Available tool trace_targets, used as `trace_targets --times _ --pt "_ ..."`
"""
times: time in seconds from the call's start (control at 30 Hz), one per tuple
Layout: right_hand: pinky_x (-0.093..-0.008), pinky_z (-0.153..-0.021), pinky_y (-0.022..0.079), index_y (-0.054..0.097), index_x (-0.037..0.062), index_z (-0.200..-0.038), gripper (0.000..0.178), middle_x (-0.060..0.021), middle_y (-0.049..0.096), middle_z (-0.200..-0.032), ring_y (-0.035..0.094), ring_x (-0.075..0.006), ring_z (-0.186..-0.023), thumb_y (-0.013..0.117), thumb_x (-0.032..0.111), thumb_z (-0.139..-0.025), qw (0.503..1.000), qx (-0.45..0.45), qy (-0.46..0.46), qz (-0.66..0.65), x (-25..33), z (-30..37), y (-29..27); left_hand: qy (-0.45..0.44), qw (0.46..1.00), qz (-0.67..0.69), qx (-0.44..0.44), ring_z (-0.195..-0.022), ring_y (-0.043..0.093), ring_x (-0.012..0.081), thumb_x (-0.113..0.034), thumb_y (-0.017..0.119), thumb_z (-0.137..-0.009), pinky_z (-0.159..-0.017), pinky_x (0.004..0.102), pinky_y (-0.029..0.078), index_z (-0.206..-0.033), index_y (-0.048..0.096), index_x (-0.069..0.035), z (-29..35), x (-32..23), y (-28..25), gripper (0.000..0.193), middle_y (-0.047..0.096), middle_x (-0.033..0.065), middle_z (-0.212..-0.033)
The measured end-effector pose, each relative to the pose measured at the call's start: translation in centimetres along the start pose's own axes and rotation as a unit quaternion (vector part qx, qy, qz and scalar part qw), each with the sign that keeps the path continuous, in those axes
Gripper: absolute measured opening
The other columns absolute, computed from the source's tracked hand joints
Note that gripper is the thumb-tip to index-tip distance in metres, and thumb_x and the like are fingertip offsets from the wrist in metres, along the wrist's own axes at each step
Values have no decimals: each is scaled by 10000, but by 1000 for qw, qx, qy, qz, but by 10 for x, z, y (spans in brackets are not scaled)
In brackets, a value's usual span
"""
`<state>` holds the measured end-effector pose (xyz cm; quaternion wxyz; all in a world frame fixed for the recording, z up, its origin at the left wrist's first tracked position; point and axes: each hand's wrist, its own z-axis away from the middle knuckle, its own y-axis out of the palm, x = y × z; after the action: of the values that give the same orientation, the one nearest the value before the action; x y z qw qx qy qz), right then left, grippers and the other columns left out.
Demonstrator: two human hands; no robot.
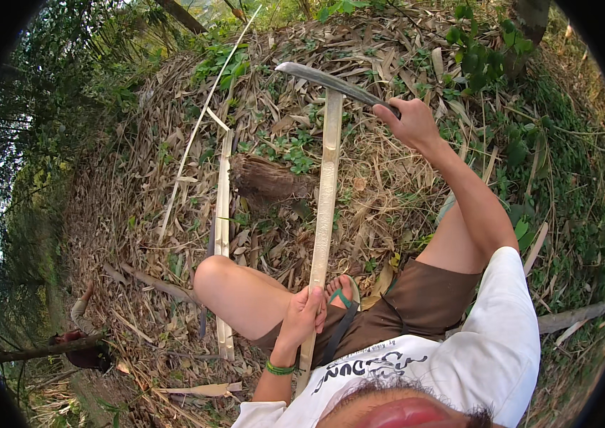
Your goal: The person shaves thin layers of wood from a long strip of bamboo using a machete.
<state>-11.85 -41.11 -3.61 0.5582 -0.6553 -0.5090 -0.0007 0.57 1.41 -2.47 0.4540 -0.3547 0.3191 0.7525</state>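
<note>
My left hand (pixel 304 312) is closed around a long pale split bamboo strip (pixel 326 192) near its lower end, close to my lap. The strip slants up and away from me, with its rough inner side showing. In my right hand (pixel 411 125), held out at the far right, is a machete (pixel 331 80) with a dark, slightly curved blade. The blade lies across the far end of the strip and appears to touch it. Most of the machete's handle is hidden in my fist.
A brown log (pixel 270 178) lies left of the strip. Further left are several split bamboo lengths (pixel 222 214) and a thin pale strip (pixel 199 128). Dry leaves cover the ground. My sandalled foot (pixel 341 289) is beside the strip. A thin trunk (pixel 530 28) stands at the far right.
</note>
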Motion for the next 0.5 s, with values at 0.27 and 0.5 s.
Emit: trace_targets --times 0.27,0.5 --pt "-446 -535 496 645 51 -700 776 -146 581 -548 623 -349 -542 482 786 -888 992 52 -60 98 22 15 4 8 999 -24 -27 -417 407 74 -402 435 -1089 -402 220 381 -815 465 -87 -1 -10 -4 418 426 -9 -550" --pt "-370 -582 408 557 34 -605 834 -66 505 -551 495 -193 -540 463 817 -877 957 74 246 -132 -29 -2 -7 35 997 -30 -63 -496 437 78 -424 375 -1099 -471 225 399 -973 574 -35 5 -10 -8 455 440 -14 -600"
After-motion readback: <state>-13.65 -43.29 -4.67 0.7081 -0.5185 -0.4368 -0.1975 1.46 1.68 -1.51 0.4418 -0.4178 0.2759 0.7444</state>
